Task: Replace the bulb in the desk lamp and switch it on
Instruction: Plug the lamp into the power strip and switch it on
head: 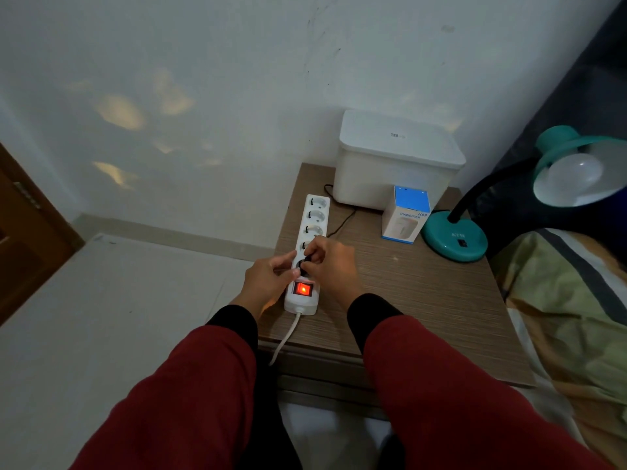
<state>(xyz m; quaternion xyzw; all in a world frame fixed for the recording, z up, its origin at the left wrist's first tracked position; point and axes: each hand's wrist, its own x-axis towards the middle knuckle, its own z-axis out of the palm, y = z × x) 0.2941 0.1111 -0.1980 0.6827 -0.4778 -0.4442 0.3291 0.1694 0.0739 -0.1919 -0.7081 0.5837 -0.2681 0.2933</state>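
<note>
A wood-grain bedside table [424, 293] carries a white power strip [307, 252] along its left edge, a white lidded box [393, 164] at the back, a small humidifier carton [405, 215] and a teal desk lamp [456, 240].

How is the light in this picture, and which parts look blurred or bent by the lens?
Head view: the room is dim; the power strip's switch glows red-orange, tinting the left hand beside it. Warm patches of light lie on the wall. The lamp's bulb looks unlit, and its shade is soft at the frame edge. The wide lens bends the table edges and stretches the sleeves.
</note>
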